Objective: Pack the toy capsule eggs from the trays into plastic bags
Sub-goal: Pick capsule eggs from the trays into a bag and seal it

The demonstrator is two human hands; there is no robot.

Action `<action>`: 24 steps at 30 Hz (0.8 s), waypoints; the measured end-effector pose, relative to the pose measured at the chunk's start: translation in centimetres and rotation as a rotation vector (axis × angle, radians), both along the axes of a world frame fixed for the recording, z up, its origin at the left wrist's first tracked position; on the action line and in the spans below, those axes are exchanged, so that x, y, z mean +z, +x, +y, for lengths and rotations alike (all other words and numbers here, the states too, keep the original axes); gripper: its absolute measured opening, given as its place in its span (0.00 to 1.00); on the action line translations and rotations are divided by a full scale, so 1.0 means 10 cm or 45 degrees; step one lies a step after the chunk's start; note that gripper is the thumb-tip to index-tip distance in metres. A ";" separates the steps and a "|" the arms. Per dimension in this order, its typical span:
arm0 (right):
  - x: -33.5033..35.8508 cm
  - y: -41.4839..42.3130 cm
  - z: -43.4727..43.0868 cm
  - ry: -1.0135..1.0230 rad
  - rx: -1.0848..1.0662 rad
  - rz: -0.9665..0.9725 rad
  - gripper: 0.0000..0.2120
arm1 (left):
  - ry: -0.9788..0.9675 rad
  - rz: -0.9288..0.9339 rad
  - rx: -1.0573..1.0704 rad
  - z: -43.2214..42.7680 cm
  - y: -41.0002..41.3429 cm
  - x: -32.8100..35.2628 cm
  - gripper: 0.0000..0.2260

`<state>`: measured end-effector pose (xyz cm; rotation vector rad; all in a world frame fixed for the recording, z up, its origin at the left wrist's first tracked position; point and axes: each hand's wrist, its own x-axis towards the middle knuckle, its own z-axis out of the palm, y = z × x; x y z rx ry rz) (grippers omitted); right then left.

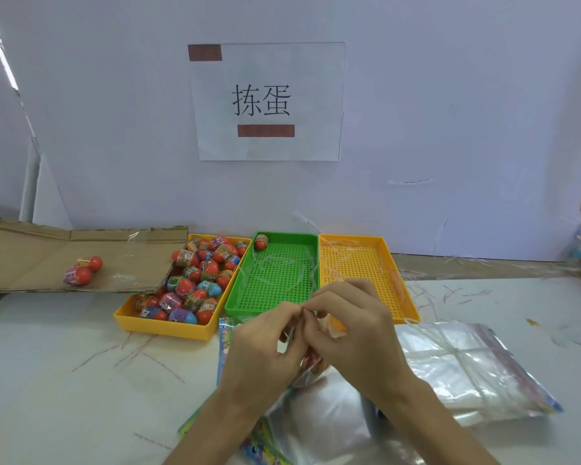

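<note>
- Far left of my hands: two stray eggs [83, 268] lie on cardboard [31, 250], outside any tray.
- Left and beyond: yellow tray [168, 327] heaped with capsule eggs [198, 273]; green tray [235, 308], just past the fingertips, holds one egg [260, 241].
- Centre: left hand [265, 344] and right hand [353, 327] meet fingertip to fingertip, apparently pinching the mouth of a plastic bag [316, 417].
- Right: orange tray [353, 263] beyond, bag stack [467, 364] beside.
- Risk, as I judge it: a slipped pinch lets the slick film gape and packed eggs roll out.
</note>
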<state>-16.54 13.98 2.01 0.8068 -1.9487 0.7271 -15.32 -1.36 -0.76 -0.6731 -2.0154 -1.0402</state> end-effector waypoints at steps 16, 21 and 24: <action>0.05 0.04 -0.03 -0.060 -0.029 -0.066 0.05 | 0.063 0.016 -0.064 -0.03 -0.04 -0.03 0.05; 0.04 0.04 -0.03 -0.105 -0.017 -0.099 0.04 | 0.054 0.058 -0.032 -0.03 -0.05 -0.02 0.07; 0.04 0.04 -0.04 -0.142 -0.005 -0.112 0.04 | 0.058 0.083 -0.026 -0.03 -0.05 -0.02 0.07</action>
